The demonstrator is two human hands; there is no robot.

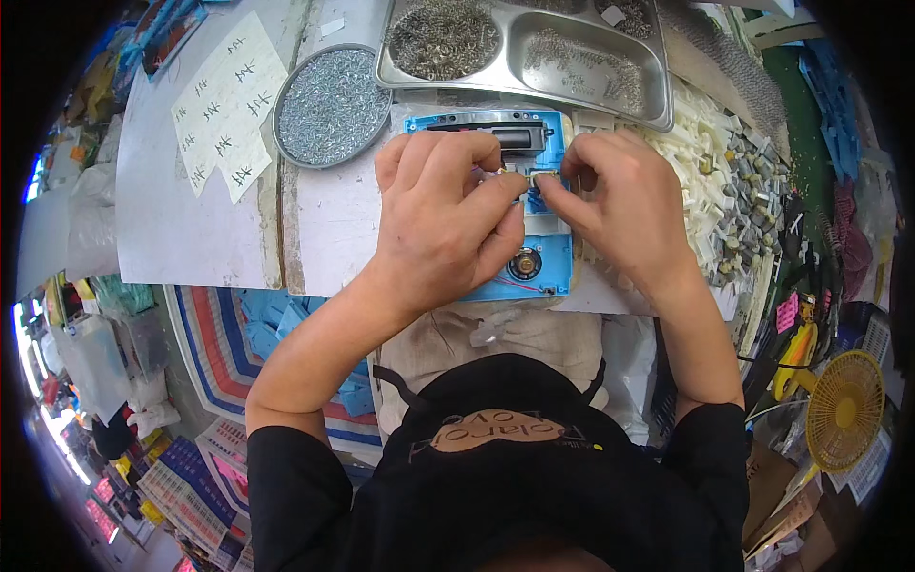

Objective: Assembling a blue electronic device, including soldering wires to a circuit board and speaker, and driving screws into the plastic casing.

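A blue plastic casing (560, 255) lies on the table in front of me, between both hands. It carries a black oblong part (516, 139) near its far end and a small round speaker (523, 264) with thin red wires near its close end. My left hand (443, 205) is closed over the casing's left side, thumb and finger pinched around something tiny. From the right, my right hand (624, 195) also pinches at the middle of the casing, its fingertips almost meeting the left ones. The fingers mostly cover the small yellowish piece between them.
Beyond the casing sits a steel compartment tray (656, 107) with heaps of small springs (446, 40). A round dish (283, 143) of small screws and a marked paper sheet (219, 119) lie left. White plastic parts (688, 157) and grey pieces (753, 205) pile up right, near a yellow fan (845, 410).
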